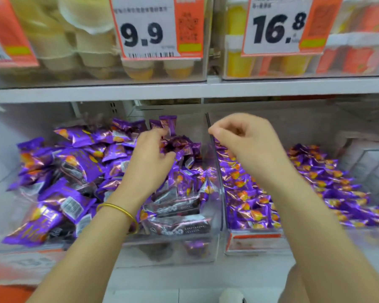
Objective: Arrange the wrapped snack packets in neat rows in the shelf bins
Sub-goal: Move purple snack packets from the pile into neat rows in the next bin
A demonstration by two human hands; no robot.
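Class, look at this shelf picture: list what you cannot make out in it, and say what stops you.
- Head view: what the grip of the left hand holds among the purple packets; blur and curled fingers hide it.
- Head view: whether the right hand pinches the clear divider; blurred.
- Head view: small print on the 9.9 price tag; blurred, too small.
- Head view: the orange tag, upper left; cut by the frame edge.

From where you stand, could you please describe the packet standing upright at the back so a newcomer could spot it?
Find the 9.9 price tag, then drop to the clear bin below it, left of the clear divider. At the bin's back, just beyond the fingertips of the left hand, one purple packet stands upright, topping the tumbled heap around it.
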